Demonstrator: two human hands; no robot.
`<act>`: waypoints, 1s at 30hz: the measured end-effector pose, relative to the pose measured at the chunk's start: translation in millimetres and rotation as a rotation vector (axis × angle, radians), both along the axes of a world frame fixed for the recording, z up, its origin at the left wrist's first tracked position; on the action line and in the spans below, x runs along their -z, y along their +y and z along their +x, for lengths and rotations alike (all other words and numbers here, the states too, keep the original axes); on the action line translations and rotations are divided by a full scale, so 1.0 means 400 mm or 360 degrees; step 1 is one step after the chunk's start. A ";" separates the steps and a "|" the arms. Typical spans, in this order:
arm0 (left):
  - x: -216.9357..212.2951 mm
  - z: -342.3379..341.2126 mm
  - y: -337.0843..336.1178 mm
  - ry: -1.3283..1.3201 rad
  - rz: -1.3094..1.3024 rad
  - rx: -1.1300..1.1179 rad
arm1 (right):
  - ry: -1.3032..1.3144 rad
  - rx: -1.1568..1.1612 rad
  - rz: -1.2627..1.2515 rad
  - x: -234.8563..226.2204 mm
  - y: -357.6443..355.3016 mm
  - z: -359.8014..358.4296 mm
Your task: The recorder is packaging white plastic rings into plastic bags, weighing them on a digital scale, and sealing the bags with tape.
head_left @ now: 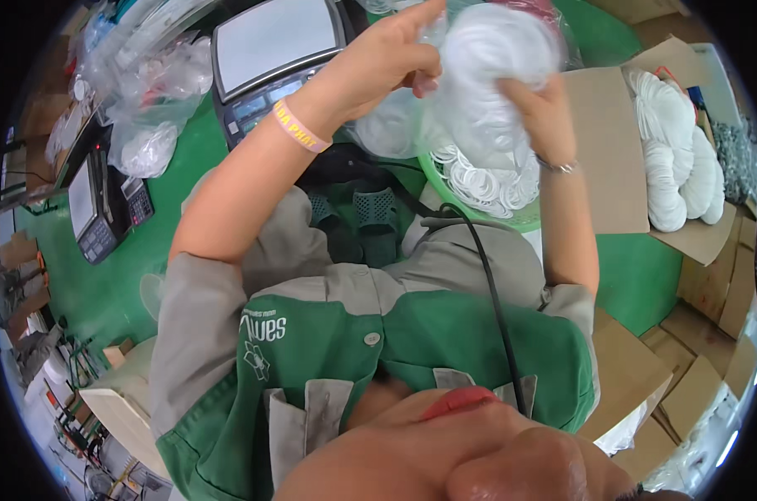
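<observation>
My right hand [547, 117] grips a clear plastic bag of white rings [495, 63], blurred by motion. My left hand [399, 54] is just left of the bag, one finger stretched out and the others partly bent; I see nothing held in it. Below the bag stands a light green basket [526, 220] with many loose white rings [487, 188] in it. Another clear bag with white contents [387, 129] lies beside the basket, under my left wrist.
A scale [278, 46] stands beyond my left forearm, a second scale [92, 209] further left. Clear plastic bags [149, 142] lie between them. At the right, an open cardboard box [604, 150] has bundles of white rings [666, 150] at its edge. A black cable [488, 284] crosses my lap.
</observation>
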State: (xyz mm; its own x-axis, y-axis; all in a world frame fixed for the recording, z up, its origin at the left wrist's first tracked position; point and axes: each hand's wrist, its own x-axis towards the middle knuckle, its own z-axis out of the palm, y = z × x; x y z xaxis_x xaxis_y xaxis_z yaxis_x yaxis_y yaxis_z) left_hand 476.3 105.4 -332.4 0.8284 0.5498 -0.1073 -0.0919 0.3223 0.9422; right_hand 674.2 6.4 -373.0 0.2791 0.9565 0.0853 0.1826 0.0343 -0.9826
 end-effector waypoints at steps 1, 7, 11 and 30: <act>0.000 -0.001 -0.002 -0.0064 0.0077 0.0037 | 0.0010 -0.0263 0.0002 0.009 0.042 -0.053; -0.066 -0.072 0.019 -0.0114 0.0099 -0.0084 | -0.0499 -0.1032 -0.0820 -0.015 0.171 -0.102; -0.101 -0.133 0.063 -0.0459 -0.0009 -0.0222 | -0.1402 -0.1133 -0.0227 -0.071 0.211 -0.072; -0.068 -0.213 0.061 -0.0251 0.0180 -0.0535 | -0.1336 0.0431 -0.1600 0.641 -0.242 0.292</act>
State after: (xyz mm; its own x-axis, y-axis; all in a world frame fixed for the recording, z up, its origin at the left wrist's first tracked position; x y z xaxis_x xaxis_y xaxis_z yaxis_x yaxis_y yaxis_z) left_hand 391.0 129.7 -305.3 0.6015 0.7944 0.0840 -0.3214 0.1444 0.9359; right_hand 791.0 -90.4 -629.2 0.6789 0.6279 -0.3806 0.6260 -0.7659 -0.1470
